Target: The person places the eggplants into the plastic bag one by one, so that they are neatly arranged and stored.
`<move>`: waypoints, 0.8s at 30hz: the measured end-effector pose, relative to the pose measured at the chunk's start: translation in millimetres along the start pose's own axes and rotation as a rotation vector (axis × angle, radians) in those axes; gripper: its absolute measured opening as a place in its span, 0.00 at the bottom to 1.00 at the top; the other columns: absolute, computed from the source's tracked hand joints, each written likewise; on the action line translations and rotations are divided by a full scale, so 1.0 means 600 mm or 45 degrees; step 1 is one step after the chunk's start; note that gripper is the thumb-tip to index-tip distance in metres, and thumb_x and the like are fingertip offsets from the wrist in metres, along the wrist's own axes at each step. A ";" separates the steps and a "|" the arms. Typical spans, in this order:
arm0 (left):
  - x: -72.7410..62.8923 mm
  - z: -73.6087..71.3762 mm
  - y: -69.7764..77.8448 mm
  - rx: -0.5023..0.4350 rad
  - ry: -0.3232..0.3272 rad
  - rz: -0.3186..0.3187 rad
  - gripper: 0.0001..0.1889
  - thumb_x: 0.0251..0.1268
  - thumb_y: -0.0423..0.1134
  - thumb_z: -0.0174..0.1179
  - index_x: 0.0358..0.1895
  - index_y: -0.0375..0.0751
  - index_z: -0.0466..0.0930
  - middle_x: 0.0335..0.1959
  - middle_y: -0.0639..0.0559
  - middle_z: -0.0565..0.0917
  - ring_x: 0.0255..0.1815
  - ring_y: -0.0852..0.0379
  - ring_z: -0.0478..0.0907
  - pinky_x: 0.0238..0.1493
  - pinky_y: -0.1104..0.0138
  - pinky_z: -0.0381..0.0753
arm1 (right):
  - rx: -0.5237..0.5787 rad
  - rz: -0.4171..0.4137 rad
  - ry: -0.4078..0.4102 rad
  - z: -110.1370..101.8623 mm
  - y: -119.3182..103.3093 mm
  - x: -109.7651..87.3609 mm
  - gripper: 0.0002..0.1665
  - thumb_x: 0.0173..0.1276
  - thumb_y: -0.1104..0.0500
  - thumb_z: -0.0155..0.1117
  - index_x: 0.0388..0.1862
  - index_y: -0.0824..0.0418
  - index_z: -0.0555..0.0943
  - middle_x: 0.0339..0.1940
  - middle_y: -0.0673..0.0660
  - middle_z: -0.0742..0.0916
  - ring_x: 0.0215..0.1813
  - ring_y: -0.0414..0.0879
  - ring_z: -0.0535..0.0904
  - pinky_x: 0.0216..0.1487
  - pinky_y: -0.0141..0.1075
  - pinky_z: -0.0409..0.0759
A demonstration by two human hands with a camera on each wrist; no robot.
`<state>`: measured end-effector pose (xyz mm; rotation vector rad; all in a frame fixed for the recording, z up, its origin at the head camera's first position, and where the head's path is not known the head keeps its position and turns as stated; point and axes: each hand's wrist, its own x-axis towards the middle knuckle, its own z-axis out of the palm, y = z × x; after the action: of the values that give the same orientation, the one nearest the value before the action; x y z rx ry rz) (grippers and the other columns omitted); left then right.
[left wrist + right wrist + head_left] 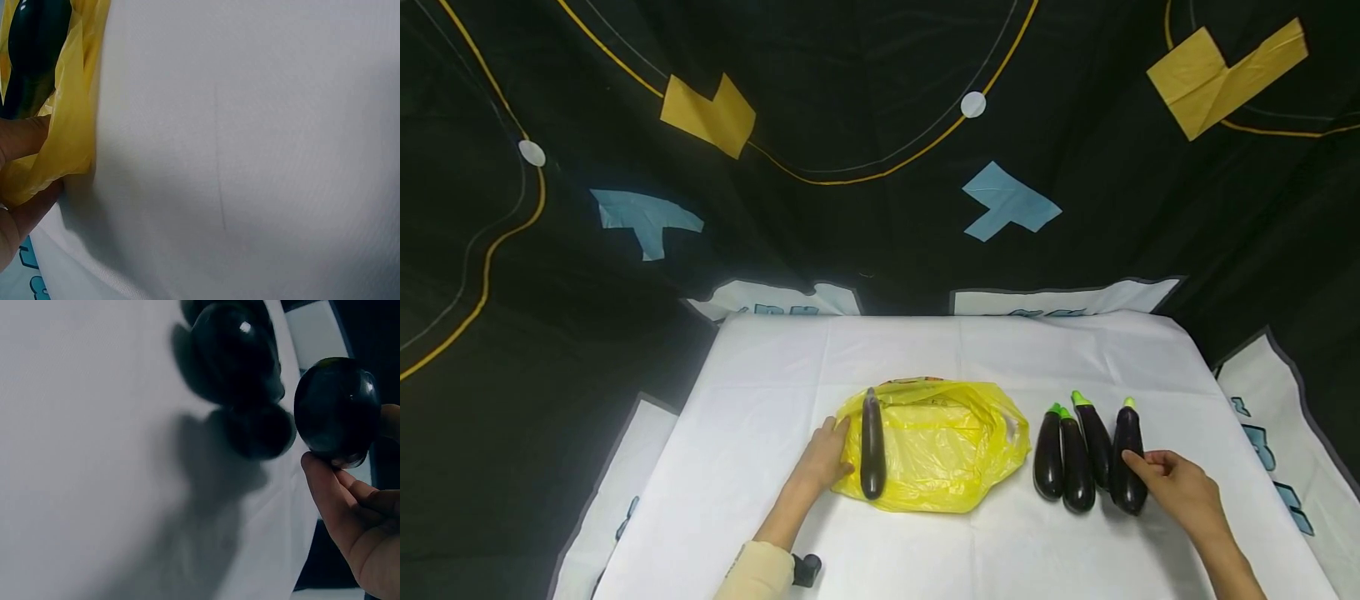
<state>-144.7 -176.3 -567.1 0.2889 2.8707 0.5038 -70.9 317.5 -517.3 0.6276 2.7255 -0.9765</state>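
A yellow plastic bag (936, 467) lies on the white table, its mouth spread wide. One dark eggplant (872, 446) lies at the bag's left side. My left hand (823, 457) pinches the bag's left edge; in the left wrist view the yellow plastic (78, 119) runs between thumb and fingers. On the right, my right hand (1183, 492) grips an eggplant (1127, 450) with a green stem end. The right wrist view has this eggplant (337, 409) between thumb and fingers, raised off the cloth. Close by lie three more eggplants (1078, 467), side by side.
White cloth (775, 367) covers the table. A small black object (807, 570) shows beside the left sleeve. Behind the table hangs a dark curtain (850, 242) with yellow and blue shapes.
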 end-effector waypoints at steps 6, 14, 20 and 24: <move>0.002 0.003 -0.001 0.000 0.001 0.001 0.43 0.45 0.36 0.74 0.67 0.30 0.63 0.57 0.35 0.69 0.55 0.40 0.71 0.58 0.53 0.75 | 0.014 -0.059 -0.011 0.000 -0.027 -0.010 0.47 0.63 0.30 0.52 0.52 0.74 0.74 0.39 0.66 0.84 0.42 0.59 0.79 0.35 0.45 0.77; 0.001 -0.001 0.001 0.004 0.004 0.004 0.43 0.45 0.36 0.74 0.67 0.29 0.63 0.56 0.35 0.69 0.55 0.39 0.71 0.58 0.53 0.75 | 0.034 -0.154 -0.017 0.005 -0.060 -0.023 0.44 0.64 0.31 0.54 0.50 0.72 0.76 0.37 0.62 0.85 0.39 0.53 0.80 0.30 0.37 0.75; 0.001 -0.001 0.001 0.010 0.006 0.008 0.42 0.45 0.36 0.74 0.66 0.29 0.64 0.55 0.35 0.69 0.54 0.40 0.71 0.58 0.53 0.75 | 0.065 -0.195 -0.075 0.018 -0.092 -0.032 0.44 0.63 0.31 0.55 0.52 0.72 0.76 0.38 0.61 0.85 0.37 0.49 0.80 0.30 0.35 0.77; 0.001 0.000 0.001 0.002 0.000 -0.004 0.42 0.45 0.36 0.74 0.67 0.30 0.64 0.55 0.36 0.69 0.54 0.40 0.71 0.57 0.53 0.75 | 0.072 -0.232 -0.092 0.034 -0.112 -0.036 0.44 0.62 0.30 0.55 0.51 0.71 0.76 0.38 0.59 0.85 0.37 0.48 0.80 0.31 0.35 0.78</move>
<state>-145.1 -175.8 -566.9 0.2850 2.8714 0.5013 -81.2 250.7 -488.5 0.3489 2.7365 -1.0970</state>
